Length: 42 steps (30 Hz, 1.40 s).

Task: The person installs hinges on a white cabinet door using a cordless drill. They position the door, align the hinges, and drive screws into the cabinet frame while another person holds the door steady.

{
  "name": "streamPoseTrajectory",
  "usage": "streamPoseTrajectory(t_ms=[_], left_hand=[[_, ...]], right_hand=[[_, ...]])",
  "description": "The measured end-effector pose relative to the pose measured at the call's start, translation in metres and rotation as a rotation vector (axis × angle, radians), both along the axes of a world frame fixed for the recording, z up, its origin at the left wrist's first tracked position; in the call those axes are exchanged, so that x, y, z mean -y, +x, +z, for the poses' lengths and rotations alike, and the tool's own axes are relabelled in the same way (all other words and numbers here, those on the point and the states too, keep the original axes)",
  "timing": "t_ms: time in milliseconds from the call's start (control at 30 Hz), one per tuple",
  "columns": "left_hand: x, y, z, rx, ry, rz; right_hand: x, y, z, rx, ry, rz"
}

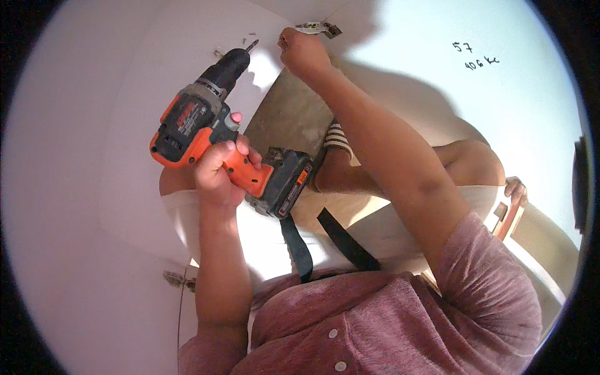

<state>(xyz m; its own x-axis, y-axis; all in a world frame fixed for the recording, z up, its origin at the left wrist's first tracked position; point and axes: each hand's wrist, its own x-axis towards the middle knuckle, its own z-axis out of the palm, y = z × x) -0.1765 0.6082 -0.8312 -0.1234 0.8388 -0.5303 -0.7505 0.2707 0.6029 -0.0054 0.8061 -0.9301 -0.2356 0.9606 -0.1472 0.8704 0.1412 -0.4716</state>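
Note:
My left hand is wrapped round the grip of an orange and black cordless drill, index finger by the trigger. The drill's bit points up and to the right, beside a white panel. My right hand is closed, fingers curled in a pinch, just right of the bit tip and apart from it. Whatever those fingers hold, if anything, is hidden. Right behind that hand, a metal cabinet hinge sits at the corner between white panels.
White panels stand on the left and right, the right one with black handwriting. Another hinge is at lower left. Another person's hand rests by a wooden frame at right. A striped sandal is on the brownish floor.

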Motion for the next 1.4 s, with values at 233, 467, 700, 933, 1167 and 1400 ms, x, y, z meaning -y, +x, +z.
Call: streamPoseTrajectory(t_ms=[233, 467, 700, 933, 1167, 1400], left_hand=[[0.001, -0.006, -0.003, 0.1, -0.045, -0.078], [0.004, -0.003, -0.004, 0.119, -0.1, -0.041], [0.002, -0.001, -0.006, 0.085, -0.068, -0.087], [-0.035, 0.012, -0.021, 0.075, -0.018, -0.164], [-0.063, 0.018, -0.051, 0.161, 0.011, -0.282], [-0.06, 0.024, -0.056, 0.21, -0.064, -0.228]], right_hand=[[-0.039, -0.028, -0.01, -0.008, 0.024, -0.052], [-0.052, -0.031, -0.017, 0.02, 0.076, -0.064], [-0.063, -0.013, -0.016, -0.196, 0.091, 0.026], [-0.007, 0.005, 0.01, -1.509, -0.794, -0.837], [-0.012, 0.015, -0.002, -1.768, -0.894, -0.871], [-0.018, 0.019, -0.028, -1.689, -0.914, -0.881]])
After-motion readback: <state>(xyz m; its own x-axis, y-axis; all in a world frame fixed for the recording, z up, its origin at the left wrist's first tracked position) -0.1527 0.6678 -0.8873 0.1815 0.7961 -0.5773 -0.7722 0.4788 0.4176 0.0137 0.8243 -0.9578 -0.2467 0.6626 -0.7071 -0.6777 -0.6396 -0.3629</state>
